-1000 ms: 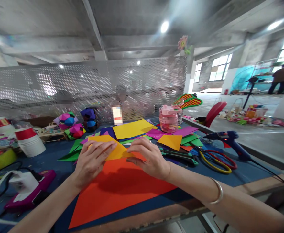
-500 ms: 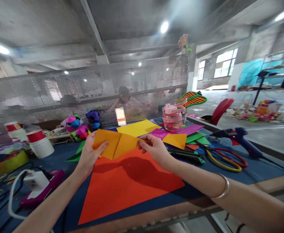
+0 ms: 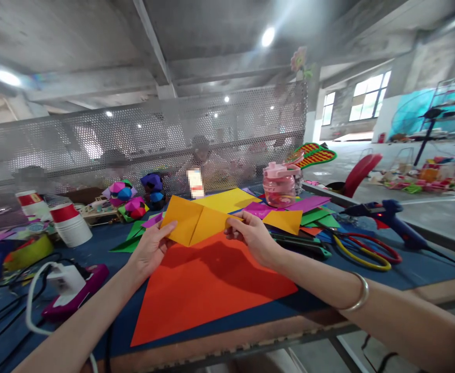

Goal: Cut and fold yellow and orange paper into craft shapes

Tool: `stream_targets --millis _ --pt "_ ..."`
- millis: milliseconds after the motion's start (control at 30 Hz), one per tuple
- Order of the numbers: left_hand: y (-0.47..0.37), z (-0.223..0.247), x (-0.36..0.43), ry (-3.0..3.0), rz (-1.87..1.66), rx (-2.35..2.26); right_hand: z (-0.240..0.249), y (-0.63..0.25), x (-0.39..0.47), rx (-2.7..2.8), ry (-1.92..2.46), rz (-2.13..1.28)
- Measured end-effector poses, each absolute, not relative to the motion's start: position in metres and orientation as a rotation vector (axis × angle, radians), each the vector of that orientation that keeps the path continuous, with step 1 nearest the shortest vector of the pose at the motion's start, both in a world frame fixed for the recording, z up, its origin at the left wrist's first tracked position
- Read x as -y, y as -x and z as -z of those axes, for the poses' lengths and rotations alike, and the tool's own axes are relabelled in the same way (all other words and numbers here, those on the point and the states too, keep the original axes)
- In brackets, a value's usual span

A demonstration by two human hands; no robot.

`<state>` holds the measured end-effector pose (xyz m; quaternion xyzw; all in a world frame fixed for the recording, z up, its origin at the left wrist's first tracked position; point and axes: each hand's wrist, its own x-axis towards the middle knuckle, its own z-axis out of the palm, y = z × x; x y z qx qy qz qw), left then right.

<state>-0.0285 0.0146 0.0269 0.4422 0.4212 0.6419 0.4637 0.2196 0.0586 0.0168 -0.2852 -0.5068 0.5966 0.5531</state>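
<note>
A creased piece of yellow-orange paper [image 3: 190,220] is held up between my hands, with a fold line running down its middle. My left hand [image 3: 153,246] pinches its left end, thumb on top and fingers beneath. At its right corner, my right hand [image 3: 253,235] grips the paper between thumb and curled fingers. Below both hands a large red-orange sheet [image 3: 212,295] lies flat on the blue table, shaded by my hands. Behind the held piece are a yellow sheet [image 3: 227,202] and a smaller orange sheet [image 3: 284,221].
Right of my right hand lie a green-black cutter [image 3: 305,246], red-and-yellow-handled scissors [image 3: 363,254] and a blue glue gun [image 3: 394,220]. A pink bottle [image 3: 280,186] stands behind. Leftward are stacked paper cups [image 3: 70,225], a purple power strip [image 3: 77,292] with cables, and folded paper balls [image 3: 122,194].
The view has shifted slightly, so the table things sit a little farther right. My left hand has tilted, showing more of its curled fingers beneath the paper. Both hands keep their hold.
</note>
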Motion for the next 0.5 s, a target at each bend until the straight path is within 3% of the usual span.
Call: stream_targets --millis 500 --pt "0.024 -0.006 -0.013 -1.229 -1.299 -1.140 -0.010 -0.221 -0.063 1.367 0.679 -1.408"
